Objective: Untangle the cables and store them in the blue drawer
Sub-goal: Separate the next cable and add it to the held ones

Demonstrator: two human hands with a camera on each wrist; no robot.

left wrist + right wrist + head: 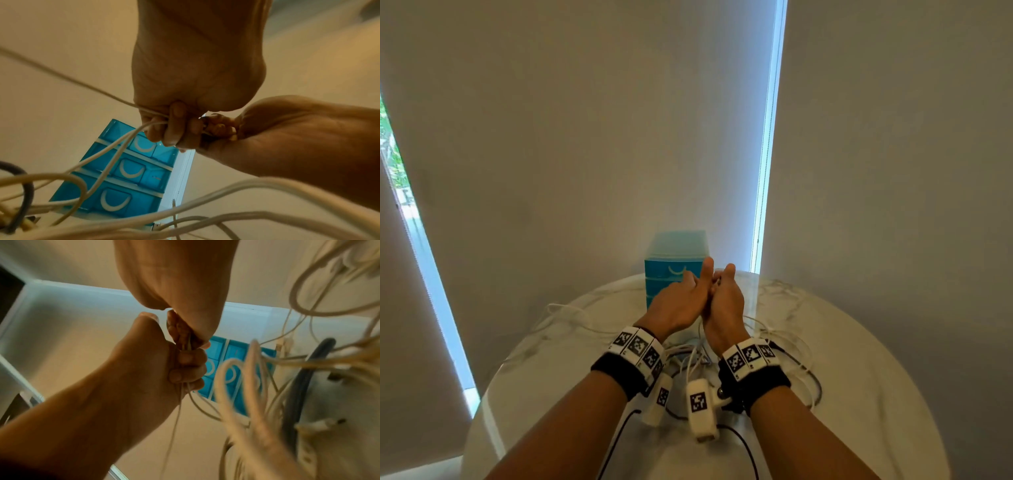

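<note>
Both hands meet in the air above the round table, just in front of the blue drawer unit (674, 260), whose three drawers (127, 175) are closed. My left hand (688, 286) has its fingers (174, 128) curled round thin white cables (115, 142) that trail down to the tangle. Pressed against it, my right hand (722, 284) pinches a white cable (188, 344) at its fingertips. The tangle of white cables (688, 356) lies on the table under my wrists, with a black cable (308, 369) running through it.
The marble table (859, 359) reaches past the cables on both sides. More white cable loops lie at the left (565, 311) and right (784, 329). Closed blinds (585, 137) hang right behind the drawer unit.
</note>
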